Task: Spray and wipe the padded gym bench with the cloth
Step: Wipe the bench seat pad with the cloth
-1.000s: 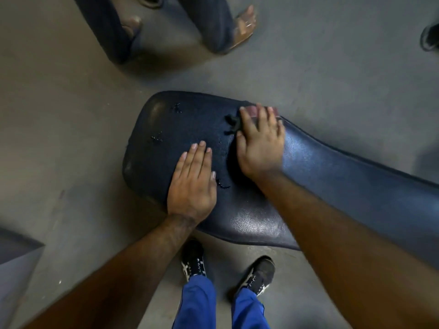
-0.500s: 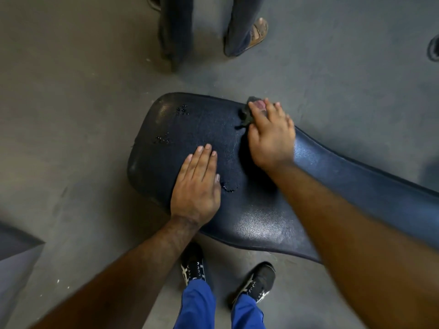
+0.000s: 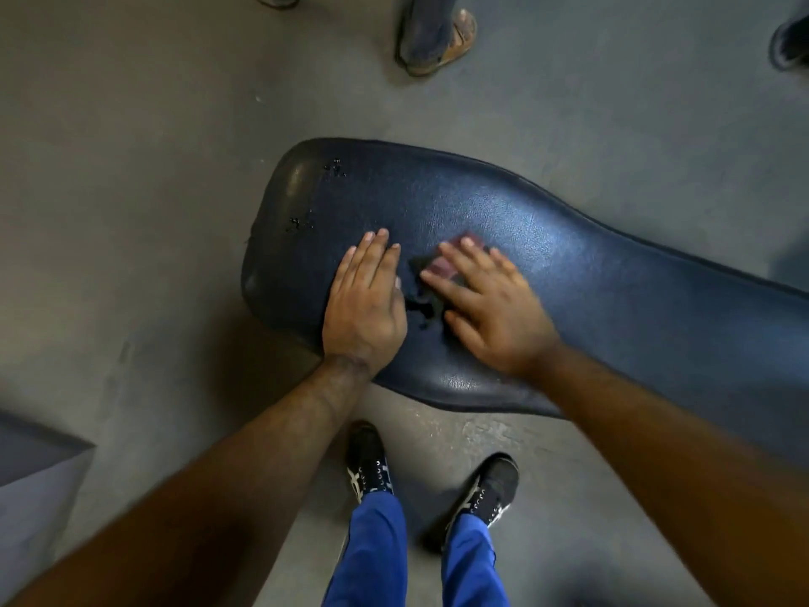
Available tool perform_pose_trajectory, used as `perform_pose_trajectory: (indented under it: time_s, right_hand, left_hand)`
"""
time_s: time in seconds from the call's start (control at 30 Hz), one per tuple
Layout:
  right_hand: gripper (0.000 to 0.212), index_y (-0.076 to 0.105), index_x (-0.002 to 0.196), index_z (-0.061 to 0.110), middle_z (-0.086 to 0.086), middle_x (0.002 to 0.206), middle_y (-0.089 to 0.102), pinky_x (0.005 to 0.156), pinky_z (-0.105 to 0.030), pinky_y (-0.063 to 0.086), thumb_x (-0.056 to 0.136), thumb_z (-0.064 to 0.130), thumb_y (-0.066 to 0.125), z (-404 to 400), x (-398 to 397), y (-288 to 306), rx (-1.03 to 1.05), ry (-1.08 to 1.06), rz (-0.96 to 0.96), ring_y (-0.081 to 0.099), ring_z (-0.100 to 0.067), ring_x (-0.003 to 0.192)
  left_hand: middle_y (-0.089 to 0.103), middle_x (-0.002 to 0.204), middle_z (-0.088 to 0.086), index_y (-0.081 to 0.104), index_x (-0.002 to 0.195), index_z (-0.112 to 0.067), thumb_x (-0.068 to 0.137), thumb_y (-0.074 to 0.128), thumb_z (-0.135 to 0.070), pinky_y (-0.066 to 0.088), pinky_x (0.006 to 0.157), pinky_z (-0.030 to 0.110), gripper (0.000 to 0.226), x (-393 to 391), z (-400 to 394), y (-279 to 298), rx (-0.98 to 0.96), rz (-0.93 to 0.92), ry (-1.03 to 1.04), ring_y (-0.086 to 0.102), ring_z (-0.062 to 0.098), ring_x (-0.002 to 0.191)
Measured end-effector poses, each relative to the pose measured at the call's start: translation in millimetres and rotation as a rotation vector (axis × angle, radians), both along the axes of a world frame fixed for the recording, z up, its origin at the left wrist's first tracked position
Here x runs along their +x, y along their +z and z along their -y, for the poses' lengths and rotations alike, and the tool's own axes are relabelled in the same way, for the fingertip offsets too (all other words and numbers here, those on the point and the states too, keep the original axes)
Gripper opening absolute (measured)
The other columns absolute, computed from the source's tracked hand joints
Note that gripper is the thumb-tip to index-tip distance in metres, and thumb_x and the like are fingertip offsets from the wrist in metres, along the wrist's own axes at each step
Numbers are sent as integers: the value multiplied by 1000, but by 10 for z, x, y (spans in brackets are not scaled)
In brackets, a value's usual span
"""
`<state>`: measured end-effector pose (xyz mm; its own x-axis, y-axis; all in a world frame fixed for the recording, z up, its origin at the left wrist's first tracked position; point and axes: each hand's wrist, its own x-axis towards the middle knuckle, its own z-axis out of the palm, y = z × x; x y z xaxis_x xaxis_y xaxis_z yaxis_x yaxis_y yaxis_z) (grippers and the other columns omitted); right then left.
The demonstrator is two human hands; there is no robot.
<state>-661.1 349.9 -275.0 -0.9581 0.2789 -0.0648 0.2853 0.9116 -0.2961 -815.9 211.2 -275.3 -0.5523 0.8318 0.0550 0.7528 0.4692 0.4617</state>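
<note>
1. Right hand point(image 3: 490, 308) is now pulling the cloth point(image 3: 442, 265) back from the far edge to mid-pad of the bench point(image 3: 591, 273); wiping is progressing, and droplets point(image 3: 335, 167) are remaining near the end.
2. Right fingers are spreading flat, pressing the cloth down.
3. Left hand point(image 3: 363, 304) is lying flat, fingers together, bracing on the pad.
</note>
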Motion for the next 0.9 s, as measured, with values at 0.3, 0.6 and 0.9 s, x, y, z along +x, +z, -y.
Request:
perform_pose_trajectory:
  time_s: [0.3, 0.6, 0.9]
  right_hand:
    - [60, 38, 153, 28, -10, 164, 27, 122, -54, 17, 96, 45, 46, 970, -46, 17, 5, 14, -18, 18, -31, 153]
    - [57, 37, 153, 29, -10, 164, 26, 122, -54, 18, 98, 39, 44, 1194, -344, 70, 14, -7, 24, 18, -32, 153]
    - [58, 26, 157, 32, -11, 166, 16, 124, -53, 8, 101, 41, 38, 1123, -802, 93, 42, -89, 90, 7, -33, 154]
  left_hand:
    - [51, 143, 14, 52, 136, -2, 92, 44, -7, 24, 119, 41, 44, -192, 504, 150, 27, 28, 28, 40, 27, 139]
    - [41, 151, 11, 45, 142, -5, 96, 42, -11, 17, 122, 38, 47, -501, 717, 105, 53, 149, -19, 30, 22, 144]
    - [44, 149, 14, 45, 142, -6, 95, 44, -15, 31, 115, 43, 48, -776, 587, 72, 100, 42, 198, 35, 29, 141]
